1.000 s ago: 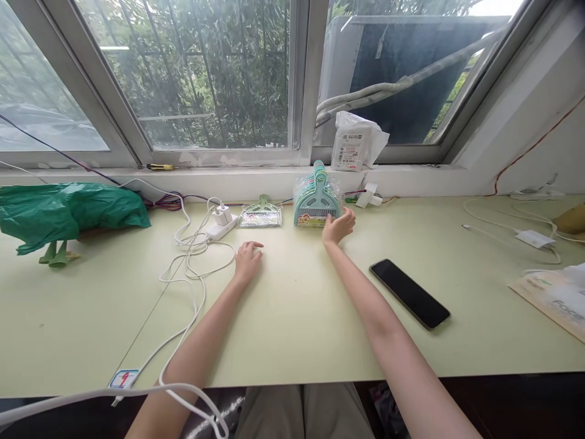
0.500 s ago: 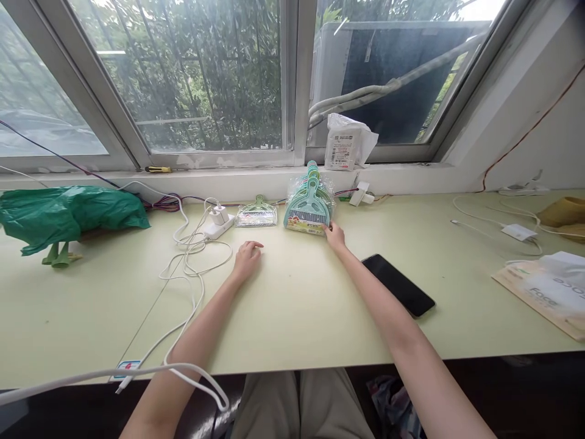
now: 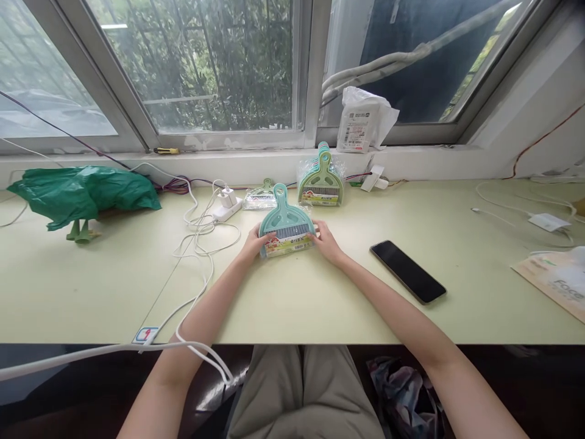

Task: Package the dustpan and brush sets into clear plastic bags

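Between my two hands I hold a teal dustpan and brush set point(image 3: 286, 221) in clear wrapping, its handle pointing away from me and a printed label along its near edge. My left hand point(image 3: 256, 244) grips the left side, thumb on the front. On the right side, my right hand point(image 3: 325, 242) does the same. Behind it, near the wall, stands a stack of similar dustpan sets point(image 3: 322, 183), a green one in front. Another wrapped dustpan set point(image 3: 260, 199) lies to the left of the stack, partly hidden by the teal one.
White cables and a power strip point(image 3: 227, 209) lie left of my hands. A black phone point(image 3: 407, 271) rests on the right. Further out are a green plastic bag point(image 3: 86, 195) and a tissue pack point(image 3: 560, 277). A white package point(image 3: 363, 125) stands on the windowsill.
The teal dustpan set has come off the front of the stack toward me, uncovering a green one. My left hand has moved from the table onto its left side.
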Tool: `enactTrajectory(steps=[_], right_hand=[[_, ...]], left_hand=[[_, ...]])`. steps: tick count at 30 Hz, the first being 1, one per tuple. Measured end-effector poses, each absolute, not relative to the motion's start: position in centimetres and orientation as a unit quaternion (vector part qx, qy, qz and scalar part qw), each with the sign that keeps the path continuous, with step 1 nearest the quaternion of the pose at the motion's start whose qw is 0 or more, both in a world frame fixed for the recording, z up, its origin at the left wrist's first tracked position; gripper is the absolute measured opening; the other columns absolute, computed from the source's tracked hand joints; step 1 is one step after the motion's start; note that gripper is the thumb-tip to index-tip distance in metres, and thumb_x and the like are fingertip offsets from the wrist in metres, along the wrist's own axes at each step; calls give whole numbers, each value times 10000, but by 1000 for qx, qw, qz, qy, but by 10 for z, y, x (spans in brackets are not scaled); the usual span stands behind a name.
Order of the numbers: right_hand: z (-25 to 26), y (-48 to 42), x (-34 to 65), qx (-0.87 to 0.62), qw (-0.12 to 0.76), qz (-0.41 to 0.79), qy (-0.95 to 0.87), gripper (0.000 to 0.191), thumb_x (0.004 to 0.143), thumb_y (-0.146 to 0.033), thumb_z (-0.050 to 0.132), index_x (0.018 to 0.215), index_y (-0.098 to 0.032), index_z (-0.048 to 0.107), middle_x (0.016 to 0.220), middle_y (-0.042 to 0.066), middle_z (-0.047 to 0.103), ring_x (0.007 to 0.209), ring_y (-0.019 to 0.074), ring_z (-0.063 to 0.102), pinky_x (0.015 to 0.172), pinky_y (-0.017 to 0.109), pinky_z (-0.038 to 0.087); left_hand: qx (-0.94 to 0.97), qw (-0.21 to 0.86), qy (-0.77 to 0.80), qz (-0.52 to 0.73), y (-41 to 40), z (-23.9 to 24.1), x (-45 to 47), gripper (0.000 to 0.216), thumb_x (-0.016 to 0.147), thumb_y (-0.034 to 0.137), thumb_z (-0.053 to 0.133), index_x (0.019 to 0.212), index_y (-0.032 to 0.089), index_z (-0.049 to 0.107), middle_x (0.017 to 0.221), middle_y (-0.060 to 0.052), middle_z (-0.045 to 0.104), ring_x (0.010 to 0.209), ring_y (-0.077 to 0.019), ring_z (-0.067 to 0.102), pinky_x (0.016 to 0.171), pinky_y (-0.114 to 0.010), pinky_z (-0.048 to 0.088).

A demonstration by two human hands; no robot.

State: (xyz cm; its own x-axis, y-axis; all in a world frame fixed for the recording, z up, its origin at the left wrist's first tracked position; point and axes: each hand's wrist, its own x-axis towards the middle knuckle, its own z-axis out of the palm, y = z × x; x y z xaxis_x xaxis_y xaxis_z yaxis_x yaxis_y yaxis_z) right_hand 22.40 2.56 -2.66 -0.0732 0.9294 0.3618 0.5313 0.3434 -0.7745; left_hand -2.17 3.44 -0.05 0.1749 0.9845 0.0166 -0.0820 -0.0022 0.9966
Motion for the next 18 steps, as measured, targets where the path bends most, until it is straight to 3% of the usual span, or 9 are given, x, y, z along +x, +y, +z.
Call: enactTrajectory(steps=[2,4,6,9,14,18], right_hand=[[-21,18,221,-515,458,141,-711,479,893,-396,529,1338,-239,449,1366,114,487,1176,247,516,966,395,434],[-14,10,218,-491,443,55,-748,392,917,-354,516,1293,-245,495,1366,112,498,1252,258,463,1019,409,377],[-8,3,214,-460,396,13,-795,225,957,-318,461,1112,-234,601,1214,95,606,1162,246,523,988,402,366],[-4,-6,208,-413,326,-1,-850,262,989,-308,410,905,-213,640,1009,74,673,990,213,585,901,371,378],[-6,-10,204,-390,300,-43,-869,325,996,-315,372,889,-205,659,1010,108,652,973,231,558,881,374,388],[-10,-9,200,-392,256,1,-884,329,990,-325,390,879,-190,668,912,111,651,932,239,565,875,379,404]], left_hand=[[503,563,433,493,32,-2,-19,554,617,352,807,1092,169,588,991,-68,703,893,-221,690,857,-401,548],[483,569,430,508,29,-2,-16,558,613,327,808,1090,173,562,984,-59,699,884,-215,691,856,-398,551],[461,579,422,523,26,-1,-12,553,613,300,802,1081,182,534,983,-48,691,875,-207,689,848,-393,555],[425,583,423,548,23,1,-8,548,616,263,788,1082,190,510,994,-41,680,876,-200,684,844,-383,560],[388,567,430,586,26,0,-12,566,645,241,756,1144,205,490,1049,-46,670,904,-200,677,870,-397,561],[373,576,408,602,31,-3,-16,604,689,233,719,1241,194,479,1087,-66,676,916,-191,675,905,-394,546]])
